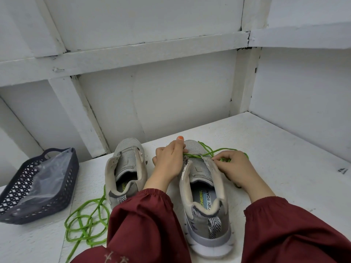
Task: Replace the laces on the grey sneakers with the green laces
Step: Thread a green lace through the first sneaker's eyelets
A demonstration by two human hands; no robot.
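Two grey sneakers stand on a white surface, heels toward me. The left sneaker (125, 168) has no lace in it. A green lace (210, 151) crosses the front eyelets of the right sneaker (205, 192) and trails off past its toe. My left hand (169, 162) grips that shoe's left side near the toe and pinches the lace there. My right hand (235, 168) pinches the same lace at the right eyelets. A second green lace (85, 223) lies in loose loops left of my left sleeve.
A dark plastic basket (70, 179) with a clear bag inside stands at the far left. White framed walls close in behind and to the right. Bare white surface (284, 158) stretches right of the shoes.
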